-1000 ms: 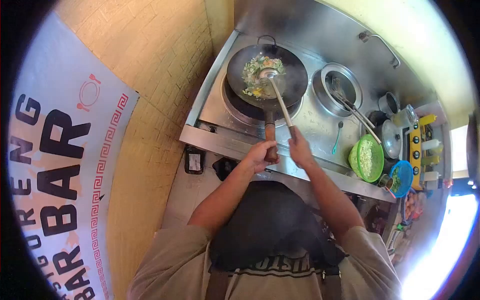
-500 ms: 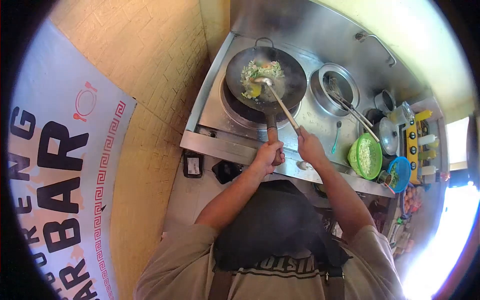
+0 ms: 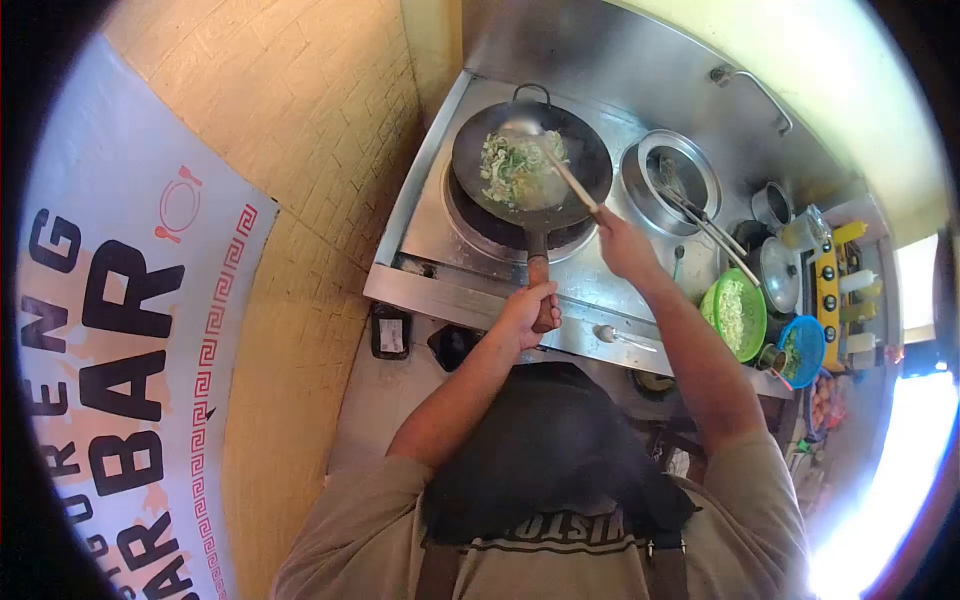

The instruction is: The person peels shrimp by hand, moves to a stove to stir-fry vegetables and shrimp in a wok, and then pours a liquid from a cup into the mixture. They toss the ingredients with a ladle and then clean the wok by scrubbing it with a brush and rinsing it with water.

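My left hand [image 3: 528,312] is wrapped round the wooden handle [image 3: 539,275] of a dark wok [image 3: 480,205] on the stove. In my right hand [image 3: 626,245] is the long handle of a metal ladle [image 3: 570,172]. The ladle's bowl is over the far part of the wok, blurred and steamy. Shredded pale and green food [image 3: 515,165] lies in the middle of the wok, beside the ladle.
Right of the wok stands a round metal pot [image 3: 640,205] with strainers across it. Farther right are a green basket [image 3: 712,300] of shredded food, a blue basket [image 3: 812,350], a lidded pot [image 3: 775,270] and squeeze bottles [image 3: 856,281]. A brick-patterned wall [image 3: 320,130] borders the left.
The ladle has moved from the middle of the food to the wok's far side, with my right hand raised slightly away. The yellow patch in the food no longer shows clearly.
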Tool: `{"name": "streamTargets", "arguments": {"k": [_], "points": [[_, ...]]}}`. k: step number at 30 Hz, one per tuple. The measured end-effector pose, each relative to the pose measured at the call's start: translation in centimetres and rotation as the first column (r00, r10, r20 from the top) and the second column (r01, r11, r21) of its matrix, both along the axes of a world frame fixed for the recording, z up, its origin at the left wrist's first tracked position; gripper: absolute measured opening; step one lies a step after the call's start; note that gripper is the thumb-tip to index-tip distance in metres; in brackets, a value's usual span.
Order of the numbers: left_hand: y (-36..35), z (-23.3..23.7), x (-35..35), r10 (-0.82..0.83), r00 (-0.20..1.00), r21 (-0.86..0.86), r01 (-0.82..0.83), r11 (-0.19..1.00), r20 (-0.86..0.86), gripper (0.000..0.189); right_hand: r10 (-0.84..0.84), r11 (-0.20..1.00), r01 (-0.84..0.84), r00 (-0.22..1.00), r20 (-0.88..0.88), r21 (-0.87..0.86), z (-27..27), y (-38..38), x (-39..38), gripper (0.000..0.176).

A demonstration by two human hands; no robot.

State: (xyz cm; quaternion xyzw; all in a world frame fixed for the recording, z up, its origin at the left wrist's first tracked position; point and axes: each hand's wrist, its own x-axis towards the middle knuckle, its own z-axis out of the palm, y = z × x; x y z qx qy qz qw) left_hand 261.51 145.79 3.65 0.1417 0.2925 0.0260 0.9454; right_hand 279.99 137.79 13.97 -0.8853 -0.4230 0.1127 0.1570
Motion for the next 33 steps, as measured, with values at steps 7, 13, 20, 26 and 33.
{"name": "streamTargets", "arguments": {"k": [7, 13, 20, 26, 33], "points": [[0.0, 0.2, 0.3, 0.01, 0.999, 0.008, -0.01, 1.0, -0.032, 0.014, 0.086, 0.967, -0.064, 0.993, 0.081, -0.247, 2.0, -1.7, 0.2, 0.033], [-0.1, 0.4, 0.3, 0.009, 1.0, -0.018, -0.009, 1.0, -0.021, 0.015, -0.017, 1.0, 0.022, 0.949, -0.314, 0.01, 5.2, -5.9, -1.4, 0.046], [-0.1, -0.1, 0.6, 0.024, 0.999, -0.027, -0.025, 0.999, -0.027, 0.016, -0.189, 0.98, 0.113, 0.791, -0.582, -0.164, 6.3, -4.9, -5.4, 0.046], [-0.2, 0.5, 0.4, 0.023, 1.0, -0.003, -0.023, 1.0, -0.008, 0.014, -0.064, 0.982, 0.049, 0.995, -0.077, -0.185, 0.6, -1.9, -1.6, 0.045], [0.7, 0.8, 0.5, -0.061, 0.997, 0.019, 0.06, 0.998, 0.047, 0.011, 0.056, 0.908, -0.055, 0.998, -0.008, -0.415, 4.8, -2.8, -3.8, 0.05]]}}
